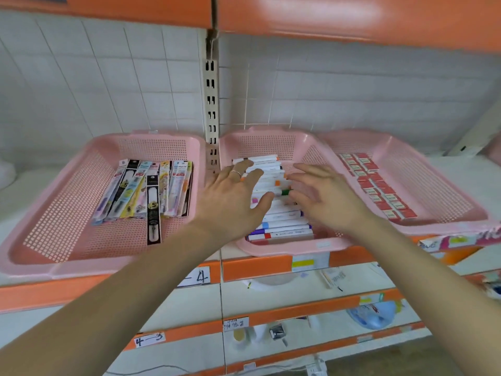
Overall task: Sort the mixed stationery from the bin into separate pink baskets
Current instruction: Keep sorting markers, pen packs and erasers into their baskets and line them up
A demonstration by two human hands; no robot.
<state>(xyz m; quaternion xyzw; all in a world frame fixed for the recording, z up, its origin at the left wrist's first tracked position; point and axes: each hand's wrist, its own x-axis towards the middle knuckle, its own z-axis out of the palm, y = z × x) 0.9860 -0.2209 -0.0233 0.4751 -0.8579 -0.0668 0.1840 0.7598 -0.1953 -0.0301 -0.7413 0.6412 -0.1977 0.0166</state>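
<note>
Left basket (54,207): packaged pens (143,191); middle basket (265,143): markers (282,229); right basket (433,185): red boxes (379,191), perhaps erasers. Left hand (233,196), right hand (328,199) spread open, empty. Shelf tag (149,341): "4—3".

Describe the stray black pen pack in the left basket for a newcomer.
Start at the left pink mesh plastic basket of three on the orange-edged shelf. Long pen packs lie in a row inside. The target is the black pack jutting out toward the viewer.
</note>
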